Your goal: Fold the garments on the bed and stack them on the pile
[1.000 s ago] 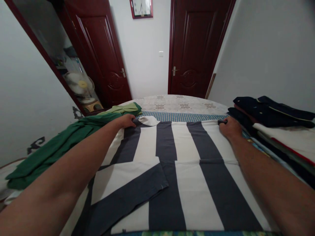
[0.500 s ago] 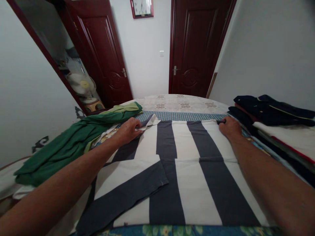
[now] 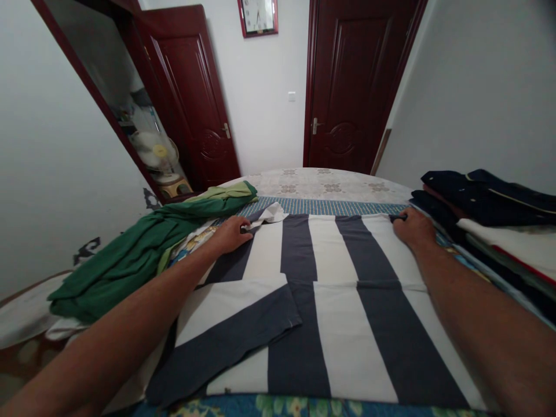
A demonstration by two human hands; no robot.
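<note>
A dark grey and white striped shirt [image 3: 336, 324] lies spread over the table, with one sleeve laid slantwise across its lower left part. Near the shirt's far left corner, my left hand [image 3: 233, 234] has its fingers closed on the fabric beside a turned-up white edge. At the far right corner my right hand [image 3: 412, 227] pinches a dark bit of the same shirt. A crease runs from side to side across the middle of the cloth.
Green garments [image 3: 125, 260] lie heaped on the left. A stack of folded clothes [image 3: 490, 200] stands on the right. The table's patterned white cover [image 3: 304, 180] shows at the back, before a wall with two dark red doors [image 3: 351, 75].
The view has shifted slightly, so everything sits a little further right. My left hand's fingers have curled a bit more at the shirt's corner. Both hands stay at the far corners.
</note>
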